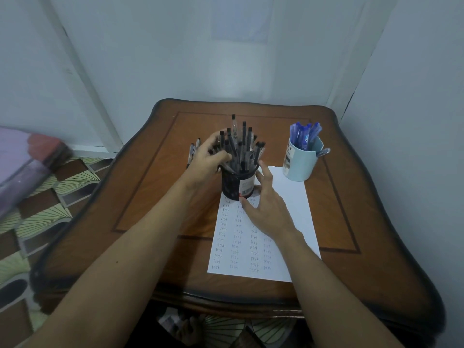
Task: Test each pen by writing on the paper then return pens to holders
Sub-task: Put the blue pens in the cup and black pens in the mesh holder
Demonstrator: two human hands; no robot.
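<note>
A black holder [234,182] packed with several black-capped pens [241,144] stands on the far end of a white paper [296,209] covered with columns of the word "test". My left hand [209,156] curls its fingers around the pens at the holder's left rim. My right hand [266,207] lies over the paper with spread fingers touching the holder's right side and base. A pale blue cup [300,163] with several blue pens [305,134] stands at the paper's far right corner.
Two loose pens [193,149] lie on the brown wooden table [150,187] just behind my left hand. Walls close off the far and right sides. A patterned floor and a purple bundle [22,159] lie to the left.
</note>
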